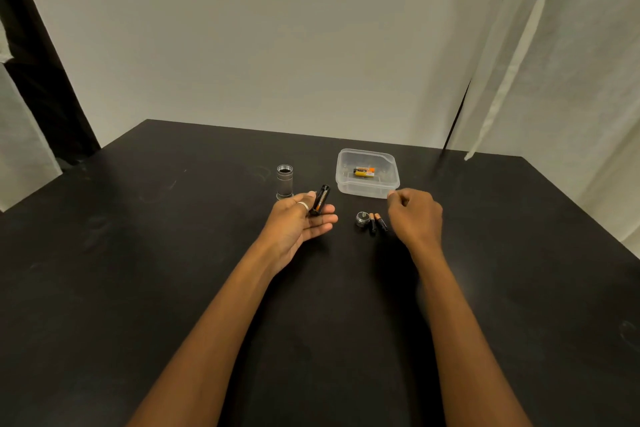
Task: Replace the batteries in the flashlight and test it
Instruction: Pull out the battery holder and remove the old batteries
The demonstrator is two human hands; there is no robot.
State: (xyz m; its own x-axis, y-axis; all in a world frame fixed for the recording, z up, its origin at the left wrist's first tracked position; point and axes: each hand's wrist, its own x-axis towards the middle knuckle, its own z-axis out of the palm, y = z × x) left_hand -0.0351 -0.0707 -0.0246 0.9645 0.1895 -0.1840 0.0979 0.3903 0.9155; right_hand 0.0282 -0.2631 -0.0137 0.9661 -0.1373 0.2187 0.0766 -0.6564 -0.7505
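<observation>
On a black table (173,253), seen from a head-worn camera, a person is working bare-handed on a dismantled flashlight. Their left hand (298,222), palm turned up, is gripping a black battery carrier (321,199) with an orange-banded cell showing in it. Their right hand (415,215) is hovering knuckles-up with fingers curled, beside the near corner of a clear plastic tub (346,184); whether it is pinching anything cannot be told. The silver flashlight body (284,181) is standing on end, open mouth up, just behind the left hand. Between the hands, the tail cap (362,218) and two loose batteries (380,221) are lying close together. A battery pack (364,172) is sitting inside the tub. Likely risks: the loose round cells rolling away if nudged, used cells getting mixed with fresh ones, a cell going into the carrier reversed, or a hand knocking over the upright body.
</observation>
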